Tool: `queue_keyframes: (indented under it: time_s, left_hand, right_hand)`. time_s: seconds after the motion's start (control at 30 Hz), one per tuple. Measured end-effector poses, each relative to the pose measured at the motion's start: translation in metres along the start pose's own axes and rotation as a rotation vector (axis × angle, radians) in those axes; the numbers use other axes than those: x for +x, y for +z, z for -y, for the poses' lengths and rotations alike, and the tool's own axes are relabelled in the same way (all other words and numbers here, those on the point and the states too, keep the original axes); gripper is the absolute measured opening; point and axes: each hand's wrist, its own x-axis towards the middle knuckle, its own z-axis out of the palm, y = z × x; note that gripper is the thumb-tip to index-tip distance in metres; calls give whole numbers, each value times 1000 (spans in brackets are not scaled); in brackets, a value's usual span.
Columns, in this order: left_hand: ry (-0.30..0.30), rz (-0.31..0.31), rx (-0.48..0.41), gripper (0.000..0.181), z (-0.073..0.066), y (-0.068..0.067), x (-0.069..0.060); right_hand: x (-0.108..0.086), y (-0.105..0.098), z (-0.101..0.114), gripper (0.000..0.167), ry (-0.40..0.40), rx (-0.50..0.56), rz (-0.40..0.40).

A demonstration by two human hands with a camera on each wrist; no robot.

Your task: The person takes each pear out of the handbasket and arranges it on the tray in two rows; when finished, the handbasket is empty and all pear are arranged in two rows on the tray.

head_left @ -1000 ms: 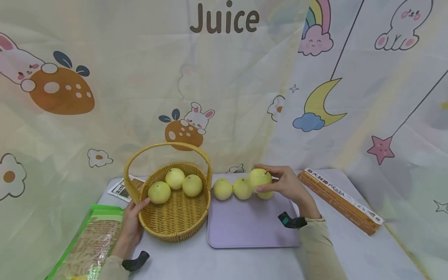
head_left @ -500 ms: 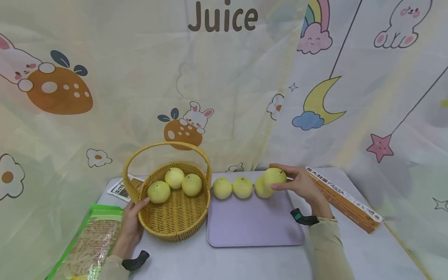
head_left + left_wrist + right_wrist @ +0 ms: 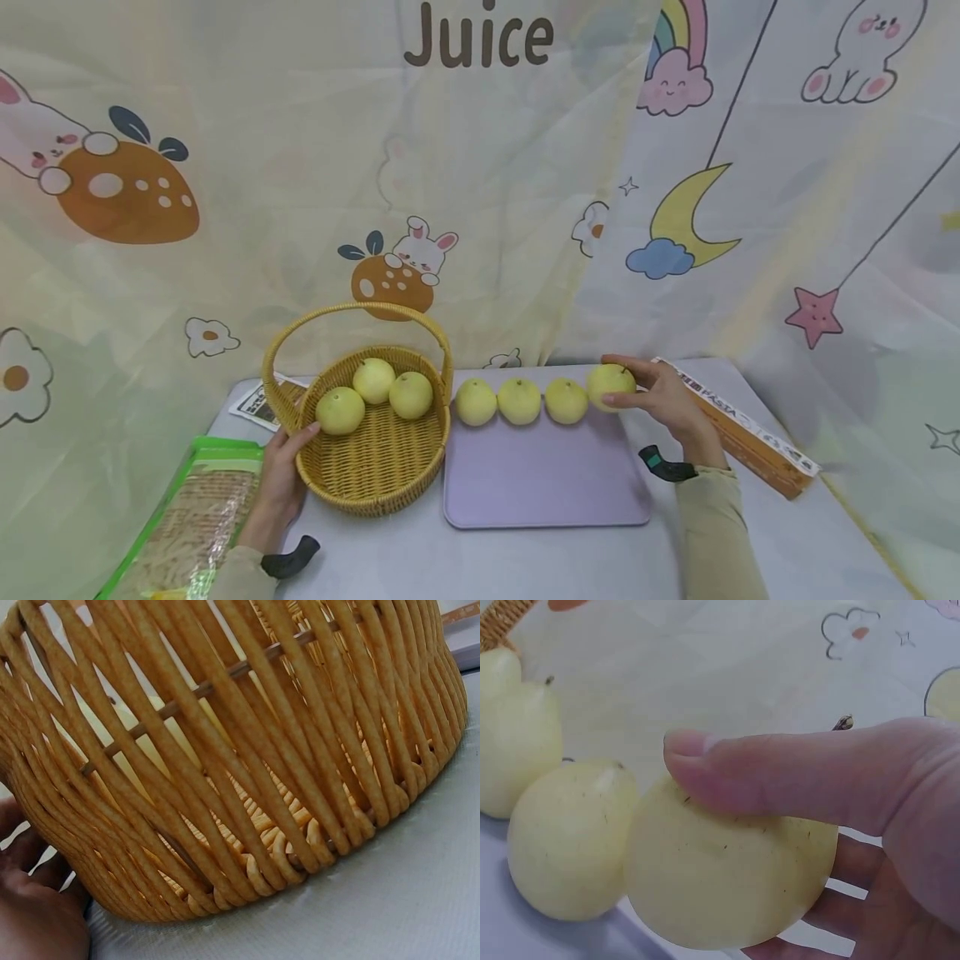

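In the head view my right hand [image 3: 670, 406] holds a pale yellow pear [image 3: 604, 385] at the back right corner of the lilac tray [image 3: 547, 483]. The right wrist view shows the thumb across the top of this pear [image 3: 720, 885] and fingers behind it; it appears to touch the neighbouring pear [image 3: 574, 844]. Three more pears stand in a row along the tray's back edge, including a middle pear [image 3: 519, 402]. My left hand [image 3: 281, 479] grips the left side of the wicker basket [image 3: 375, 505], thumb over the rim. Three pears lie inside, one a front-left pear [image 3: 341, 411].
A long pasta box [image 3: 750, 437] lies slantwise right of the tray. At the left is a green-edged packet [image 3: 198, 517], with a small white-and-brown packet [image 3: 258, 408] behind the basket. A printed cloth [image 3: 495, 208] hangs behind the table.
My right hand has carried its pear rightward and lowered it to the right end of the row, uncovering the third pear. The left hand and basket have stayed put.
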Motion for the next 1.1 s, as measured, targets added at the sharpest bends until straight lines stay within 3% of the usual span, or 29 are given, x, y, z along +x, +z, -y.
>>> queue_keyframes:
  time_s: [0.33, 0.63, 1.1]
  left_hand:
    - [27, 5, 17, 62, 1, 1, -2]
    - [-1, -5, 26, 66, 1, 0, 0]
    - [-7, -7, 29, 66, 0, 1, -2]
  right_hand:
    - [1, 3, -20, 72, 96, 63, 18]
    - [6, 11, -34, 75, 88, 62, 33]
    - [10, 19, -38, 74, 91, 58, 93]
